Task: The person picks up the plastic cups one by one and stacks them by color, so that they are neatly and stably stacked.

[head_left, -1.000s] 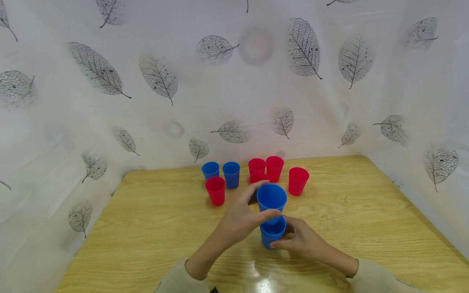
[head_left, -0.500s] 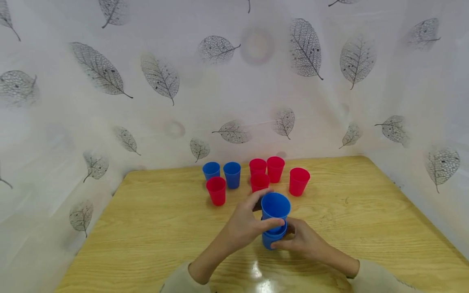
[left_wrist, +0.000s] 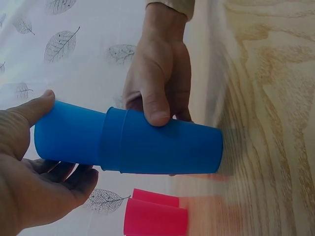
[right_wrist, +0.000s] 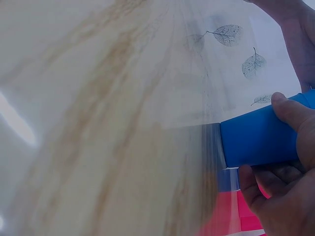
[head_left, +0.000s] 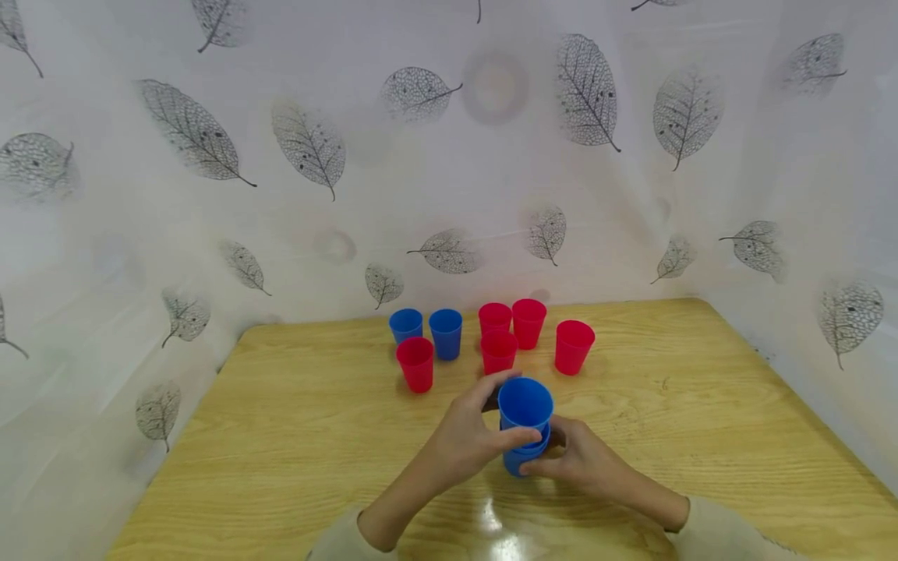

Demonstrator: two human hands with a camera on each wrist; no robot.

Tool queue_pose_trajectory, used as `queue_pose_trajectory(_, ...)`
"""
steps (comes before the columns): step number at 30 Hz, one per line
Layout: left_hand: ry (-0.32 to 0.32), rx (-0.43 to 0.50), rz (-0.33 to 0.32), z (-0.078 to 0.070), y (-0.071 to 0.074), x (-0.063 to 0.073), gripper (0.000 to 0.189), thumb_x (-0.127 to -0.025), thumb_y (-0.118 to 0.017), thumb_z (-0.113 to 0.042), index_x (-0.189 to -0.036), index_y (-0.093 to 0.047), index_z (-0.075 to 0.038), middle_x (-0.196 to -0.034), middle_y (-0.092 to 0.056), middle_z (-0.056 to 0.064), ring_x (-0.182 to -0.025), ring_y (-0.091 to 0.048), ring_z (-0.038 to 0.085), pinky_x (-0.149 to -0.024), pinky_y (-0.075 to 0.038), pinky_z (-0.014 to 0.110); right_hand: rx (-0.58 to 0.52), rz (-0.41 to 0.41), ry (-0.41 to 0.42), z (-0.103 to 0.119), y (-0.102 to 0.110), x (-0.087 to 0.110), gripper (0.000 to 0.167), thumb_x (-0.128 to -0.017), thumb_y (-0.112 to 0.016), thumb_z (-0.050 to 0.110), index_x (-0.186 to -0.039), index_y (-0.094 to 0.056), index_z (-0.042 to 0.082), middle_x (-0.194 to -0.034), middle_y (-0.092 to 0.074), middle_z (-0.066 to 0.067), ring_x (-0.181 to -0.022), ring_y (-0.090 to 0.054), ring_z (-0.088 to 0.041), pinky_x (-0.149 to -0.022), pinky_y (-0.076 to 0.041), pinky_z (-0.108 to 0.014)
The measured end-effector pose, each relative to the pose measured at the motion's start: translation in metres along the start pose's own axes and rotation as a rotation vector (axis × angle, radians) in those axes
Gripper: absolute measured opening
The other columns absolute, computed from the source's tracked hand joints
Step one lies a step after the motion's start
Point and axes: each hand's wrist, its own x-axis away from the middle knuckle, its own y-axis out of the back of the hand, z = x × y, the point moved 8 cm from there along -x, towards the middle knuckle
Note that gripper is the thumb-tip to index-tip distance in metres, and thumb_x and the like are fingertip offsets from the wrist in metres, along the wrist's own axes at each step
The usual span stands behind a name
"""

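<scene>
My left hand [head_left: 459, 440] grips an upright blue cup [head_left: 526, 405] between thumb and fingers. The lower end of this cup sits inside a pair of nested blue cups [head_left: 517, 464], whose two rims show close together in the left wrist view. Around that lower pair curls my right hand [head_left: 585, 460], thumb on the near side. The pair's base [right_wrist: 224, 147] is at the tabletop; whether it touches is hard to tell. Just behind the hands stands a red cup [head_left: 499, 354], partly covered by the left fingers.
On the wooden table [head_left: 281, 436], two blue cups [head_left: 445, 335] stand at the back left, a red cup [head_left: 415, 365] before them. Two red cups [head_left: 528, 323] stand at the back middle, another red cup [head_left: 574, 348] to their right. A leaf-patterned sheet [head_left: 316, 257] encloses the table.
My left hand has lowered its blue cup from above the nested pair into it. The right hand has stayed around the pair. The red cup behind shows more fully.
</scene>
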Motion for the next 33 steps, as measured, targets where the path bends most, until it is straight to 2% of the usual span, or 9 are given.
queue_pose_trajectory(9,0.009,-0.031,0.004,0.005,-0.002,0.0,0.073,-0.088,-0.086,-0.026,-0.15,-0.051,-0.012,-0.142,-0.06,0.006,-0.128,-0.059,0.032,-0.103,-0.053,0.048,0.015,-0.011,0.023,0.0,0.0,0.0,0.058,-0.089,-0.084,0.018,-0.137,-0.058,-0.003,-0.129,-0.068,-0.018,-0.111,-0.069,-0.027,-0.088,-0.058,-0.029)
queue_pose_trajectory(18,-0.011,-0.034,0.022,0.008,-0.006,0.0,0.07,-0.089,-0.084,-0.026,-0.149,-0.051,-0.009,-0.148,-0.056,0.004,-0.136,-0.052,0.027,-0.111,-0.045,0.051,-0.008,-0.009,0.052,0.001,-0.002,0.001,0.054,-0.09,-0.083,0.016,-0.135,-0.06,-0.002,-0.125,-0.07,-0.015,-0.108,-0.069,-0.016,-0.085,-0.06,-0.031)
queue_pose_trajectory(25,-0.016,-0.01,-0.004,0.009,-0.001,0.001,0.064,-0.092,-0.081,-0.026,-0.147,-0.053,-0.008,-0.145,-0.058,0.005,-0.134,-0.053,0.024,-0.112,-0.045,0.05,-0.009,-0.013,0.034,0.002,-0.001,0.0,0.056,-0.09,-0.083,0.017,-0.137,-0.059,-0.002,-0.13,-0.068,-0.015,-0.111,-0.068,-0.016,-0.088,-0.059,-0.03)
queue_pose_trajectory(33,-0.048,0.007,-0.039,0.014,0.009,0.003,0.058,-0.094,-0.079,-0.022,-0.144,-0.055,-0.008,-0.141,-0.061,0.003,-0.132,-0.055,0.025,-0.11,-0.046,0.051,0.028,-0.03,0.038,0.001,-0.001,0.0,0.058,-0.088,-0.085,0.019,-0.136,-0.059,-0.003,-0.125,-0.071,-0.013,-0.108,-0.068,-0.014,-0.089,-0.058,-0.029)
